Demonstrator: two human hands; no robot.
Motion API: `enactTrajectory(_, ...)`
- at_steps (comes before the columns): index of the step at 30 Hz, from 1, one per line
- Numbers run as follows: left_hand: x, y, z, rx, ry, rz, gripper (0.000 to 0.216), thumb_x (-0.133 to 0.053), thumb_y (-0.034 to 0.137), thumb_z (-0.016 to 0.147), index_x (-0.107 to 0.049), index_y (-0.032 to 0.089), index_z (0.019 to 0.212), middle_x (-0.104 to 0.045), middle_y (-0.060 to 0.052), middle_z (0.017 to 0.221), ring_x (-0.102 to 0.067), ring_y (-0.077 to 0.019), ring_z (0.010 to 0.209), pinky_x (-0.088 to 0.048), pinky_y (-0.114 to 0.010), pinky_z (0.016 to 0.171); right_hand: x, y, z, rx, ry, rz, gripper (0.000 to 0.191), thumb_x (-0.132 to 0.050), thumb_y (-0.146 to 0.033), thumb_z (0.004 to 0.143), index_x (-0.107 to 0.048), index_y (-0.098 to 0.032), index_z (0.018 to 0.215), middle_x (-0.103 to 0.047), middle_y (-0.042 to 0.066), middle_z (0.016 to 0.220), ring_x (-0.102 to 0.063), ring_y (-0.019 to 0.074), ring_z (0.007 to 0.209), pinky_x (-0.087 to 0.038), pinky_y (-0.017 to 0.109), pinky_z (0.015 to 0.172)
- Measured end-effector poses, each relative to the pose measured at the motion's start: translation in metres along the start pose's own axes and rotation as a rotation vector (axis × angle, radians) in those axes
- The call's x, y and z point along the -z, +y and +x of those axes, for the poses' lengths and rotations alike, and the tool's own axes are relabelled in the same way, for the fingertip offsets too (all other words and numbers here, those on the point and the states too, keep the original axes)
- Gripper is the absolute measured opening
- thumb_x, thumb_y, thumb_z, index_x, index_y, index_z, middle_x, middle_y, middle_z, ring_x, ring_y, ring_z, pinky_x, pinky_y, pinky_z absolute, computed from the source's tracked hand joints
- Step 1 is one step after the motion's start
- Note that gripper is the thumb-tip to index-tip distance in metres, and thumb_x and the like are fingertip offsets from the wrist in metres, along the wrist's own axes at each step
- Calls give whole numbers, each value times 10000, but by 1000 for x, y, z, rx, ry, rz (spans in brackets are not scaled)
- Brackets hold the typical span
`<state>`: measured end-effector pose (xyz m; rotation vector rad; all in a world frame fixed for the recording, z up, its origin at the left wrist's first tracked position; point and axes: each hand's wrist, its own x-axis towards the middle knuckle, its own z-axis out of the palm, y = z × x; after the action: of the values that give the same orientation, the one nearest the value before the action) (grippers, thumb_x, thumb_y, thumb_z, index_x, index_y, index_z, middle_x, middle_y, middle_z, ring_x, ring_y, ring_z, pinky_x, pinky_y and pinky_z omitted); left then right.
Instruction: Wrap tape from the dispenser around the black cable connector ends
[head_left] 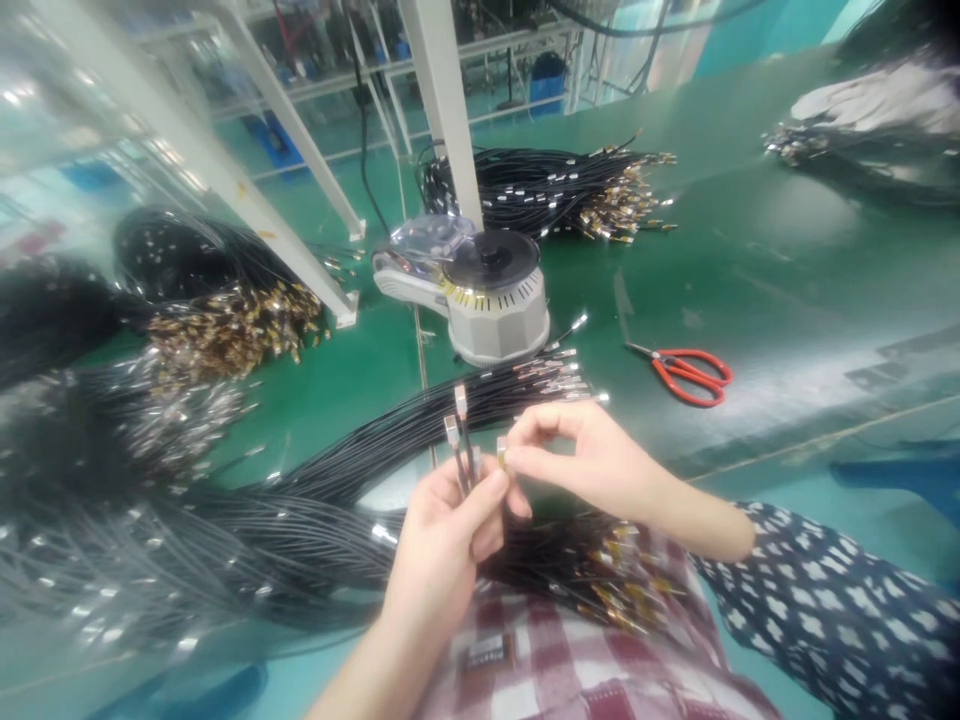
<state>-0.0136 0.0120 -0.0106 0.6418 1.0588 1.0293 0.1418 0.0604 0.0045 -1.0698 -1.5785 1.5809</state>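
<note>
My left hand [442, 545] is closed around a few thin black cables [459, 440] whose metal-tipped ends stick up above my thumb. My right hand [577, 460] pinches a small gold connector [501, 455] between thumb and forefinger, right beside those cable ends. Both hands hover over a long bundle of black cables [390, 430] lying across the green table [750, 260]. More cables with gold tips [600, 575] rest on my lap over a checked cloth.
A grey round tape dispenser [487, 290] stands just behind the hands. Red-handled scissors [686, 375] lie to the right. Cable bundles with gold ends sit at the back [570, 190] and left [225, 320]. White frame legs [450, 110] rise from the table.
</note>
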Motion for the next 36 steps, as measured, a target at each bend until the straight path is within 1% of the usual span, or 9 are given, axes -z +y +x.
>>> enactTrajectory(6,1,0,1,14,78,25,241,-803,235,673,-589,142,732,-518,51,543,-256,9,374,-166,-157,387,-5,4,-6,82,103,-73,101,-623,-184,792,-610,-161,694,-631,1,667,-549,119,636,-473,252,630)
enactTrajectory(10,3,-1,-2,-37,53,21,188,-778,216,698,-615,123,705,-624,-19,581,-282,6,374,-178,-165,392,-2,3,-5,41,107,-55,68,-671,-185,764,-651,-152,707,-640,-7,655,-555,116,628,-475,253,641)
enactTrajectory(14,6,2,0,16,-63,-24,176,-760,226,723,-621,121,700,-654,-45,598,-265,8,367,-152,-164,386,2,9,2,-32,-111,229,129,-726,-247,742,-669,-140,787,-633,-13,664,-613,121,569,-504,283,616)
enactTrajectory(17,12,2,5,135,-232,-85,209,-774,256,709,-620,116,690,-641,-45,582,-217,16,355,-116,-161,369,5,16,8,52,-276,402,144,-730,-267,751,-662,-142,735,-613,-2,770,-641,115,566,-530,291,612)
enactTrajectory(19,15,1,8,196,-296,-104,222,-779,267,704,-622,111,684,-634,-46,590,-207,19,357,-106,-161,363,9,20,11,135,-296,345,123,-722,-261,769,-688,-145,746,-581,-3,804,-640,103,613,-530,275,648)
enactTrajectory(22,17,-1,10,194,-278,-118,172,-760,231,729,-636,112,732,-635,-44,647,-228,20,372,-127,-157,373,22,20,15,178,-335,183,119,-651,-248,833,-709,-146,812,-584,9,834,-628,104,676,-524,263,681)
enactTrajectory(27,10,-2,11,60,-185,-102,138,-727,193,766,-627,129,838,-651,-49,781,-338,-4,432,-245,-159,410,37,5,17,110,-92,-223,166,-570,-245,879,-694,-140,914,-670,36,845,-605,127,716,-492,259,684)
enactTrajectory(30,6,-2,11,19,-143,-84,122,-712,192,776,-623,136,839,-654,-40,743,-409,-39,453,-330,-179,425,30,-5,16,113,-102,-401,162,-614,-277,849,-703,-142,836,-688,36,805,-616,154,753,-477,274,715)
enactTrajectory(36,6,-6,4,-45,5,75,166,-685,260,804,-697,99,842,-706,-74,751,-635,-147,591,-520,-283,618,16,-2,18,98,-122,-377,151,-637,-245,822,-671,-150,711,-668,12,706,-604,145,700,-462,261,698)
